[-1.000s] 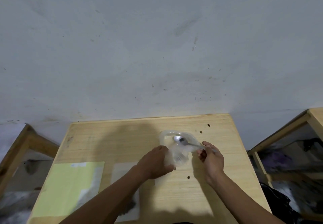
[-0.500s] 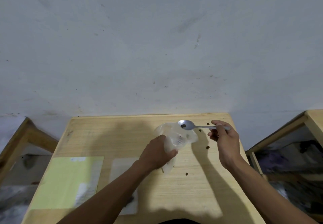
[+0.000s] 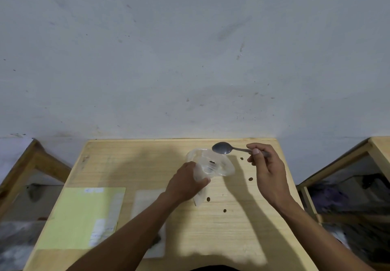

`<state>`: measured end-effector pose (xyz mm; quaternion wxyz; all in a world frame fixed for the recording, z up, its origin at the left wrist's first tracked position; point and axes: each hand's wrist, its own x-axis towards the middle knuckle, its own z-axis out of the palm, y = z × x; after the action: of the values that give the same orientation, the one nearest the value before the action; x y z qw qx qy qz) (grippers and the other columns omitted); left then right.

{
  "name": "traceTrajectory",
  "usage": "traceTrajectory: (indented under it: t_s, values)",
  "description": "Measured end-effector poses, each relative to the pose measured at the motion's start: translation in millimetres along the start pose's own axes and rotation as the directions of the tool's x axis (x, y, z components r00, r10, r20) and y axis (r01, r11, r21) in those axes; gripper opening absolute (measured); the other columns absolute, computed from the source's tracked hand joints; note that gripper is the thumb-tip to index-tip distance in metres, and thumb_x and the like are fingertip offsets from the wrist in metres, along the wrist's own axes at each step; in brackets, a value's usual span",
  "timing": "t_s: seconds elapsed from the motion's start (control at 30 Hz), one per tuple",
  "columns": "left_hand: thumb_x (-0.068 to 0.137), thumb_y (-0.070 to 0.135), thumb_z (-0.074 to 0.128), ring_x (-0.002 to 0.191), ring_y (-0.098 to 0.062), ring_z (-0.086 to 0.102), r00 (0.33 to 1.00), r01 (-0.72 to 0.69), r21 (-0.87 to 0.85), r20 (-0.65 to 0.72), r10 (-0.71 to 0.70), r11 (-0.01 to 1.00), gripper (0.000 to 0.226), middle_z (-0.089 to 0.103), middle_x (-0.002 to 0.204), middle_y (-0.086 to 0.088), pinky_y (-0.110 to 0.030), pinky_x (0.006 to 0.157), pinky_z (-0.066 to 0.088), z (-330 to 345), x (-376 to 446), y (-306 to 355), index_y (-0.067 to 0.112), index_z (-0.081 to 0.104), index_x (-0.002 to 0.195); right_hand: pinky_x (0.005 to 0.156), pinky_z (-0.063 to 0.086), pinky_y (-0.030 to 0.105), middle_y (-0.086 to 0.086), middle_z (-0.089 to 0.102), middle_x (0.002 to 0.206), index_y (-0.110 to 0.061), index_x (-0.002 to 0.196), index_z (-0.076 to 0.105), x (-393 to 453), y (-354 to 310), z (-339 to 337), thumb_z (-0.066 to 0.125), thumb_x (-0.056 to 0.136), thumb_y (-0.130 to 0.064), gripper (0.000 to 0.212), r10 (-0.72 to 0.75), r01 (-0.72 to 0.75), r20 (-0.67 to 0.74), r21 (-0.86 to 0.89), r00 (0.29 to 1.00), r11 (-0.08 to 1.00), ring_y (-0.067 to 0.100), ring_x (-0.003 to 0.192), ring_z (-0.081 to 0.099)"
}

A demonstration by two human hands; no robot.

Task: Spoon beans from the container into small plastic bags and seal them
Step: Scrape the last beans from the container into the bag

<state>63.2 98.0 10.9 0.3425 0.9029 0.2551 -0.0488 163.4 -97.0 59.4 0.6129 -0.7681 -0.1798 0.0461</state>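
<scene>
Now holding a clear plastic container (image 3: 211, 163) tilted above the wooden surface (image 3: 147, 165), toward its far right corner: left hand (image 3: 185, 183) with its grip curled round the near side of the tub, mouth turned toward the right. Visible inside, a few dark beans (image 3: 212, 162), though too blurred to count. Pinned under the same grip, it seems, a small plastic bag (image 3: 199, 199) hanging down below the fingers to the surface.

Right hand (image 3: 268, 169) raised just beside the container, grip pinched on the handle of a metal spoon (image 3: 221, 148); bowl of the spoon poised at the far rim of the tub, apparently carrying nothing.

Scattered on the bare wood between the hands and toward the near edge, several loose beans (image 3: 250, 179).

Lying flat near the left edge, a pale green sheet (image 3: 82, 218); just right of it, partly under the left forearm, a flat clear bag (image 3: 147, 203).
</scene>
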Motion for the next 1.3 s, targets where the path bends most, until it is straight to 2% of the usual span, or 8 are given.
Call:
traceTrajectory:
  t_s: [0.1, 0.4, 0.53, 0.6, 0.7, 0.8, 1.0, 1.3]
  values:
    - [0.081, 0.047, 0.066, 0.095, -0.018, 0.059, 0.997, -0.021, 0.067, 0.081, 0.015, 0.998, 0.051, 0.058, 0.118, 0.001, -0.038, 0.083, 0.053, 1.9, -2.7, -8.2, 0.017, 0.052, 0.119, 0.071, 0.049, 0.017, -0.003, 0.067, 0.098, -0.020, 0.109, 0.064, -5.1, 17.4, 3.0, 0.045, 0.103, -0.017, 0.020, 0.048, -0.049, -0.094, -0.007, 0.994, 0.999, 0.008, 0.078, 0.063]
    - [0.082, 0.051, 0.066, 0.105, -0.023, 0.061, 0.913, -0.073, 0.264, 0.406, -0.042, 0.962, 0.067, 0.064, 0.120, -0.005, -0.034, 0.083, 0.049, 9.0, -4.0, -14.4, 0.016, 0.045, 0.134, 0.078, 0.049, 0.022, -0.010, 0.064, 0.106, -0.025, 0.111, 0.068, -35.4, 81.5, 20.6, 0.048, 0.101, -0.012, 0.026, 0.045, -0.026, 0.064, -0.266, 0.997, 0.964, 0.007, 0.087, 0.065]
    - [0.079, 0.050, 0.069, 0.109, -0.025, 0.060, 0.905, -0.097, 0.246, 0.425, -0.017, 0.964, 0.063, 0.063, 0.122, -0.006, -0.037, 0.088, 0.051, 13.7, -3.8, -13.5, 0.013, 0.052, 0.127, 0.069, 0.050, 0.023, 0.007, 0.068, 0.096, -0.014, 0.109, 0.067, -35.5, 80.3, 32.0, 0.043, 0.103, -0.013, 0.025, 0.431, -0.432, -0.104, 0.012, 0.896, 0.902, 0.014, 0.072, 0.064]
    - [0.082, 0.043, 0.069, 0.109, -0.025, 0.060, 0.899, -0.115, 0.202, 0.438, 0.016, 0.973, 0.059, 0.063, 0.121, -0.007, -0.033, 0.085, 0.050, 15.5, -3.0, -12.4, 0.010, 0.052, 0.127, 0.060, 0.050, 0.026, 0.011, 0.063, 0.081, -0.008, 0.105, 0.065, -32.1, 73.8, 36.5, 0.041, 0.102, -0.008, 0.024, 0.710, -0.640, -0.086, 0.368, 0.699, 0.674, 0.019, 0.065, 0.058]
    - [0.086, 0.034, 0.069, 0.098, -0.021, 0.062, 0.895, -0.121, 0.137, 0.444, 0.048, 0.983, 0.052, 0.065, 0.116, -0.009, -0.026, 0.074, 0.044, 14.2, -2.9, -9.2, 0.008, 0.051, 0.128, 0.042, 0.043, 0.019, 0.010, 0.050, 0.066, -0.006, 0.101, 0.058, -28.9, 64.4, 42.1, 0.041, 0.100, -0.003, 0.017, 0.868, -0.662, 0.091, 0.687, 0.488, 0.301, 0.018, 0.056, 0.047]
    - [0.084, 0.041, 0.069, 0.095, -0.015, 0.061, 0.903, -0.105, 0.065, 0.425, 0.067, 0.992, 0.062, 0.064, 0.112, -0.003, -0.029, 0.078, 0.051, 8.3, -3.5, -9.6, 0.012, 0.045, 0.133, 0.043, 0.043, 0.019, 0.010, 0.049, 0.066, -0.005, 0.103, 0.057, -27.6, 60.4, 48.3, 0.041, 0.099, -0.002, 0.017, 0.863, -0.669, 0.120, 0.687, 0.490, 0.285, 0.018, 0.055, 0.047]
    - [0.084, 0.048, 0.069, 0.088, -0.011, 0.053, 0.915, -0.070, 0.089, 0.403, 0.028, 0.994, 0.063, 0.056, 0.106, 0.004, -0.017, 0.062, 0.038, -2.4, -4.3, -17.2, 0.014, 0.045, 0.131, 0.059, 0.046, 0.024, 0.015, 0.058, 0.079, 0.001, 0.115, 0.060, -15.5, 52.4, 47.2, 0.041, 0.101, -0.005, 0.025, 0.763, -0.660, -0.025, 0.485, 0.646, 0.574, 0.018, 0.063, 0.056]
    - [0.085, 0.053, 0.065, 0.108, -0.022, 0.059, 0.896, -0.123, 0.105, 0.439, 0.065, 0.987, 0.073, 0.060, 0.127, -0.006, -0.040, 0.092, 0.051, 2.6, -12.0, -19.9, 0.016, 0.037, 0.142, 0.038, 0.043, 0.018, 0.014, 0.050, 0.073, -0.002, 0.133, 0.051, 8.2, 39.1, 59.4, 0.039, 0.098, 0.006, 0.038, 0.896, -0.538, 0.082, 0.822, 0.437, 0.187, 0.017, 0.056, 0.042]
